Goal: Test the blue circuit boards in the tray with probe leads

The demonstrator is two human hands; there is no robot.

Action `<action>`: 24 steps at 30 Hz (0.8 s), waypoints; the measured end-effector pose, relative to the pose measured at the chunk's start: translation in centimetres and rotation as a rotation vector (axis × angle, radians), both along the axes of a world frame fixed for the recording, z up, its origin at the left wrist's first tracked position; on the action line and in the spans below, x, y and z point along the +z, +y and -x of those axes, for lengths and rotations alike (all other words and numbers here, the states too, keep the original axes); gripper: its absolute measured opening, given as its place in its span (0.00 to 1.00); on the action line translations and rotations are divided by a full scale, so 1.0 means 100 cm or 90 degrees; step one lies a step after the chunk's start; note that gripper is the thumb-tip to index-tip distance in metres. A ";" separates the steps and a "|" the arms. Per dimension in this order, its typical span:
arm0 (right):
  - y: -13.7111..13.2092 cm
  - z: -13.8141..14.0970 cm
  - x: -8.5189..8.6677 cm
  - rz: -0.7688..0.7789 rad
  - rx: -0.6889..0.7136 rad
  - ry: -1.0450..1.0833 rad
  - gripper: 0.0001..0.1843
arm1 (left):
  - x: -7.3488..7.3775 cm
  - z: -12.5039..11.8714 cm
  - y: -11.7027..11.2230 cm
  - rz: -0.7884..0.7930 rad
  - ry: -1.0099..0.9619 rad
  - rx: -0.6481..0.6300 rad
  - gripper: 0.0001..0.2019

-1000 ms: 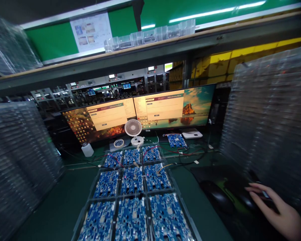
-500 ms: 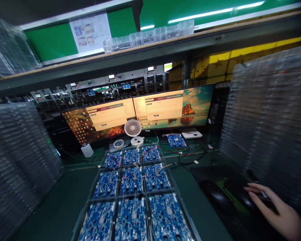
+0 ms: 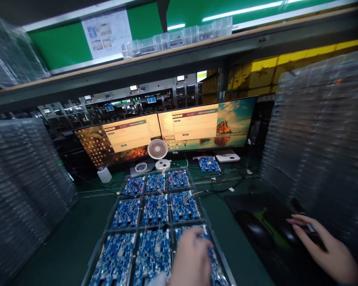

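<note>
My left hand (image 3: 192, 254), smeared by motion, is over the front right blue circuit board (image 3: 216, 262) with its fingers bent downward. Whether it touches that board I cannot tell. The board lies in a clear tray (image 3: 222, 254) with several like it, each in its own compartment. Off to the right, my right hand (image 3: 331, 250) is closed around a dark, pen-like tool (image 3: 316, 238) with a pale band. Its fingertips are beside a black computer mouse (image 3: 282, 228) on a dark mat. A second black mouse (image 3: 253, 228) is to the left of that.
Stacked clear trays rise on the left (image 3: 20, 190) and right (image 3: 313, 139). Behind the boards stand two monitors (image 3: 197, 127), a small white fan (image 3: 157, 149), a tape roll (image 3: 141, 167) and a white bottle (image 3: 104, 174). Thin wires cross the tray's far end. A shelf (image 3: 179, 55) spans above.
My left hand has come into view from below, over the front right board. The right hand stays by the mouse with the pen-like tool. The view has shifted slightly.
</note>
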State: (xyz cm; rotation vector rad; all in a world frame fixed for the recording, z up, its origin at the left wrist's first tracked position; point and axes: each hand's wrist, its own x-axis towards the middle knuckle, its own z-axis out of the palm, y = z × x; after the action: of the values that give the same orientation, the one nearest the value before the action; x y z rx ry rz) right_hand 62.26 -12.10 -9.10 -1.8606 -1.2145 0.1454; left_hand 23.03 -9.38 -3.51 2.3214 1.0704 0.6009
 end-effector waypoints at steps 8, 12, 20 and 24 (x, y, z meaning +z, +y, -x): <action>0.005 -0.005 -0.015 -0.025 0.024 -0.010 0.22 | 0.019 0.095 0.124 0.105 0.105 0.436 0.14; 0.005 -0.008 -0.017 -0.033 0.022 -0.014 0.22 | 0.001 0.081 0.137 0.131 0.115 0.416 0.10; 0.004 -0.005 -0.012 -0.047 0.027 -0.001 0.24 | -0.004 0.077 0.139 0.081 0.221 0.446 0.09; 0.004 -0.005 -0.013 -0.060 0.028 -0.007 0.22 | -0.002 0.077 0.140 0.081 0.248 0.450 0.08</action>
State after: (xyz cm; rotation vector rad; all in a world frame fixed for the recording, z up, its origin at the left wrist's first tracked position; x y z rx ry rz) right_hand 62.73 -11.68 -10.36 -1.7563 -1.2483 0.1005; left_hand 15.35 4.59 -3.72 1.9553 2.0776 0.3023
